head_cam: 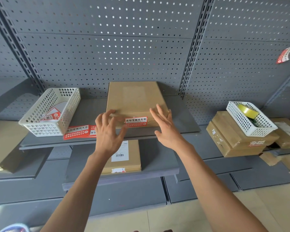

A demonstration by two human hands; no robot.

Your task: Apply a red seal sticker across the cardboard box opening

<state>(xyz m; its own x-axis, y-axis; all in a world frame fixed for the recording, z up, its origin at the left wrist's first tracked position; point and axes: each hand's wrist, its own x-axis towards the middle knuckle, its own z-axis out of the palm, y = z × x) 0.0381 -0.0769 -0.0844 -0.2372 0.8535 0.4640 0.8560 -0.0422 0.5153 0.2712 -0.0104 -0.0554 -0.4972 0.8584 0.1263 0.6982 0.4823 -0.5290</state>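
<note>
Left hand (108, 129): fingers spread, empty, hovered over near-left corner of flat brown cardboard box (136, 99). Right hand (164, 126): splayed, empty, near-right corner. Red rectangular seal sticker (136, 121) lay between hands, folded over near edge, long axis left-right; left hand marginally nearer. Box rested on grey metal shelf (182, 118).

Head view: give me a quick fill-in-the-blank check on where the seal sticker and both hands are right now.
1. The red seal sticker sits on the cardboard box's ____ edge.
2. The spare stickers lie beside the ____ basket.
3. The left hand and right hand both hold ____.
Missing: front; white; nothing
</note>
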